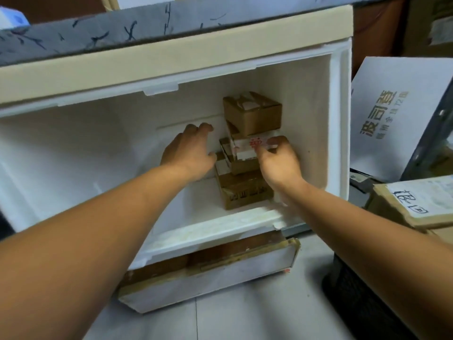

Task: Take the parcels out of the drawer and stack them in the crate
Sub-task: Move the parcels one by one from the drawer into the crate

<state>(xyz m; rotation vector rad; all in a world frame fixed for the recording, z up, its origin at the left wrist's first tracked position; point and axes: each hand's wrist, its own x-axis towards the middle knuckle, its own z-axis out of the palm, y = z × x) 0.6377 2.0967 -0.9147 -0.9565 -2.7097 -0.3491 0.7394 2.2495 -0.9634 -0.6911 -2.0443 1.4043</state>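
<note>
Pale floor tiles (245, 320) carry a white foam crate (85, 148), its rim taped beige, with a grey patterned slab (98, 28) along its far edge. A flat foam and cardboard panel (208, 276) lies on the floor under the crate's near edge.

Both bare forearms reach from the near edge into the crate. The left hand (188, 153) is past the crate's middle, palm down and just left of the stack of parcels (245, 182). Its fingers are loosely bent toward the back wall and it holds nothing. Whether its thumb touches the stack cannot be told.

The stack stands in the crate's right half, close to the right wall, with its lowest brown parcel near the front wall. A brown parcel (252, 114) sits on top. Under it is a white-labelled parcel (241, 147) with red print, tilted a little out of line with the others. The right hand (278, 163) is at the stack's near right side, wrist bent, pinching the front of the white-labelled parcel between thumb and curled fingers.

Right of the crate, a white carton (392, 114) with printed characters leans upright. Nearer, a cardboard box (414, 202) bears a handwritten label, and a black mesh basket (362, 295) stands at the lower right.
</note>
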